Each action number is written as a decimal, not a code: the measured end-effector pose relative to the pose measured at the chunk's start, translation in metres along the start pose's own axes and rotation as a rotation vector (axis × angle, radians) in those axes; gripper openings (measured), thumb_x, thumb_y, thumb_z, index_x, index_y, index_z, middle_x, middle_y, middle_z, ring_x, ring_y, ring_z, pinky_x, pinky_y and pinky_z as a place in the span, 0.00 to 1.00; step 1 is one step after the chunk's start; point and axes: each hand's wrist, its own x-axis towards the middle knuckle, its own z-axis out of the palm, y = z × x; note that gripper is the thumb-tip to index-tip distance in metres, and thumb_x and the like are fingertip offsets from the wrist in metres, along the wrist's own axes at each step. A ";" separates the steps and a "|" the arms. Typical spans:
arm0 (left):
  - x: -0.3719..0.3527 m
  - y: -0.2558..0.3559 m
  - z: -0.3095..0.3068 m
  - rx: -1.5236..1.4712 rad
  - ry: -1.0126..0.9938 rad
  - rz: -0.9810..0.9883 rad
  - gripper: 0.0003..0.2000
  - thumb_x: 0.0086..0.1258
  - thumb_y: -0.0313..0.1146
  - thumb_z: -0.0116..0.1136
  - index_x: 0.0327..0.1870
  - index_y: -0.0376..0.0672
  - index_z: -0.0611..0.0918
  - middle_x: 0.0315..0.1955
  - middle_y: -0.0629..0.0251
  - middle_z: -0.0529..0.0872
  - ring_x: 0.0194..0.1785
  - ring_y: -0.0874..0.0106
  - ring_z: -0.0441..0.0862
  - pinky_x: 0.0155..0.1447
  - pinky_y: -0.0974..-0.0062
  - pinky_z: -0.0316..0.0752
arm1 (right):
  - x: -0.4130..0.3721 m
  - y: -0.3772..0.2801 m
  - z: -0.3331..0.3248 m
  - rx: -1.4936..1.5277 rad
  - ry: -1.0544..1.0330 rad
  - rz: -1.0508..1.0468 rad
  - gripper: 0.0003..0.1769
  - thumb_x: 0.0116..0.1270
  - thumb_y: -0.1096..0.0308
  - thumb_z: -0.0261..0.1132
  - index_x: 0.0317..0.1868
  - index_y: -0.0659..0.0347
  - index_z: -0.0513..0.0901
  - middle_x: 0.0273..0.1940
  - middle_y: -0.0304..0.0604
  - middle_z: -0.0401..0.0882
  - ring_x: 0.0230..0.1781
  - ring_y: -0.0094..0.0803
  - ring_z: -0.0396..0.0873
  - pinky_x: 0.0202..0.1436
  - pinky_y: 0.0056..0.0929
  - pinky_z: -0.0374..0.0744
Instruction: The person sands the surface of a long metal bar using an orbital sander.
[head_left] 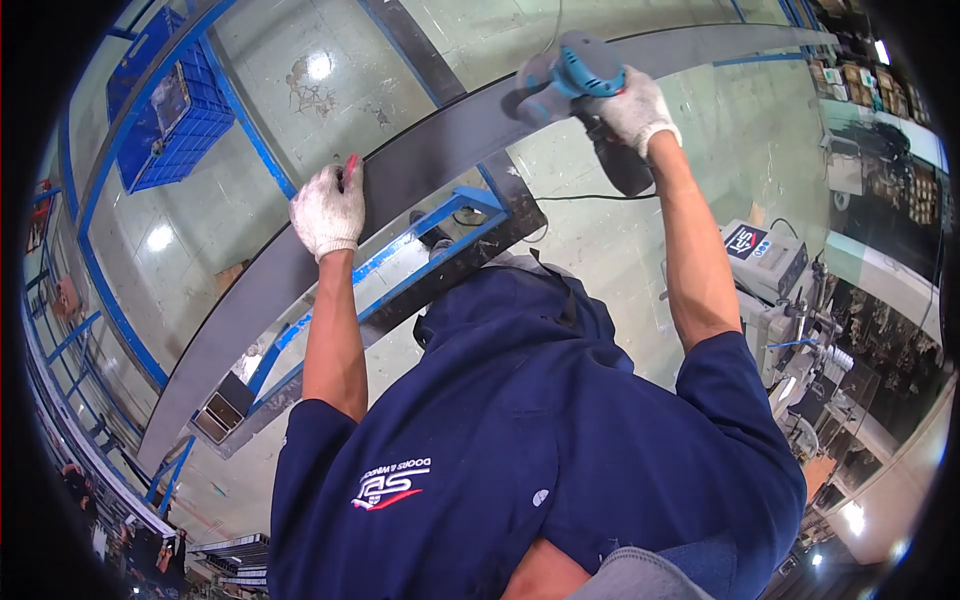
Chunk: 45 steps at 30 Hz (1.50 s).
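My right hand (632,115), in a white knit glove, grips a teal orbital sander (590,68). The sander, smeared by motion, overlaps a long grey metal profile (430,150) that looks curved in this lens. A dark dust bag (622,165) hangs from the sander toward me. Further left, my gloved left hand (330,212) is closed at the profile, its wrist bent over the near edge. A slim red piece (351,168) sticks up between its thumb and fingers; I cannot tell what it is.
A blue-edged metal frame (430,230) supports the profile. A blue plastic crate (180,125) lies at the far left. On the right stands a machine with a labelled box (765,258). A black cable (598,197) runs near the sander, and shelves (880,90) line the right side.
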 end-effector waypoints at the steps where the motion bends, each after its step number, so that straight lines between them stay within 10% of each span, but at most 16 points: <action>1: 0.001 0.003 -0.002 0.012 -0.021 -0.015 0.24 0.84 0.62 0.65 0.43 0.49 0.97 0.38 0.54 0.97 0.46 0.49 0.94 0.55 0.50 0.85 | 0.002 -0.001 -0.009 0.011 0.011 0.039 0.28 0.57 0.53 0.89 0.52 0.63 0.94 0.36 0.48 0.96 0.33 0.34 0.94 0.42 0.38 0.91; 9: 0.003 0.005 -0.003 0.059 -0.086 -0.060 0.26 0.85 0.64 0.62 0.45 0.50 0.97 0.39 0.55 0.97 0.48 0.48 0.95 0.57 0.48 0.85 | -0.017 -0.020 -0.008 0.108 -0.016 0.072 0.25 0.61 0.53 0.87 0.50 0.61 0.93 0.33 0.43 0.93 0.27 0.31 0.90 0.35 0.35 0.89; 14: 0.003 0.008 -0.011 0.061 -0.182 -0.094 0.29 0.88 0.67 0.55 0.49 0.50 0.95 0.45 0.52 0.97 0.55 0.46 0.94 0.63 0.45 0.83 | -0.049 -0.060 0.045 -0.130 -0.132 -0.079 0.45 0.60 0.35 0.87 0.61 0.65 0.88 0.58 0.68 0.94 0.64 0.64 0.93 0.68 0.52 0.89; 17: 0.001 0.005 -0.009 0.029 -0.162 -0.077 0.29 0.89 0.66 0.53 0.50 0.50 0.95 0.45 0.51 0.97 0.56 0.45 0.93 0.64 0.45 0.83 | -0.085 -0.097 0.070 -0.171 -0.199 -0.155 0.26 0.71 0.56 0.77 0.62 0.63 0.87 0.50 0.70 0.94 0.57 0.70 0.92 0.64 0.56 0.89; 23: -0.002 -0.010 0.003 -0.013 -0.082 -0.023 0.27 0.91 0.62 0.53 0.49 0.49 0.95 0.44 0.51 0.96 0.54 0.45 0.94 0.62 0.44 0.83 | -0.089 -0.099 0.072 -0.179 -0.233 -0.210 0.23 0.73 0.59 0.73 0.61 0.62 0.86 0.51 0.69 0.94 0.58 0.71 0.91 0.64 0.58 0.89; 29: -0.002 0.000 0.001 0.012 0.022 -0.021 0.22 0.87 0.57 0.62 0.40 0.49 0.94 0.36 0.52 0.95 0.44 0.46 0.94 0.53 0.47 0.84 | -0.028 -0.036 0.026 -0.086 -0.050 -0.030 0.34 0.60 0.43 0.86 0.52 0.65 0.94 0.40 0.56 0.97 0.42 0.50 0.98 0.52 0.45 0.92; 33: 0.002 0.005 -0.005 0.064 -0.058 -0.047 0.23 0.88 0.58 0.60 0.42 0.50 0.95 0.37 0.54 0.96 0.45 0.47 0.95 0.54 0.48 0.84 | -0.029 -0.037 -0.006 0.112 -0.057 0.125 0.13 0.62 0.63 0.86 0.42 0.59 0.94 0.28 0.36 0.88 0.20 0.24 0.82 0.24 0.29 0.78; 37: 0.003 0.005 -0.005 0.088 -0.068 -0.034 0.22 0.88 0.58 0.60 0.44 0.51 0.95 0.39 0.55 0.97 0.47 0.48 0.95 0.55 0.48 0.84 | -0.028 -0.031 0.006 -0.006 -0.048 -0.026 0.22 0.62 0.52 0.85 0.44 0.62 0.95 0.32 0.49 0.94 0.32 0.41 0.93 0.42 0.38 0.89; 41: -0.001 -0.003 0.002 0.026 -0.044 -0.012 0.24 0.89 0.60 0.57 0.45 0.49 0.93 0.40 0.50 0.95 0.50 0.45 0.94 0.57 0.42 0.83 | -0.048 -0.053 0.049 -0.138 -0.088 -0.080 0.43 0.58 0.40 0.89 0.63 0.64 0.89 0.57 0.67 0.95 0.63 0.61 0.94 0.68 0.51 0.90; 45: -0.001 -0.004 0.001 0.026 -0.030 0.002 0.20 0.87 0.56 0.61 0.46 0.51 0.95 0.40 0.54 0.97 0.49 0.49 0.95 0.56 0.48 0.84 | -0.088 -0.099 0.074 -0.174 -0.186 -0.175 0.28 0.69 0.54 0.79 0.62 0.63 0.86 0.51 0.70 0.94 0.60 0.70 0.91 0.67 0.58 0.88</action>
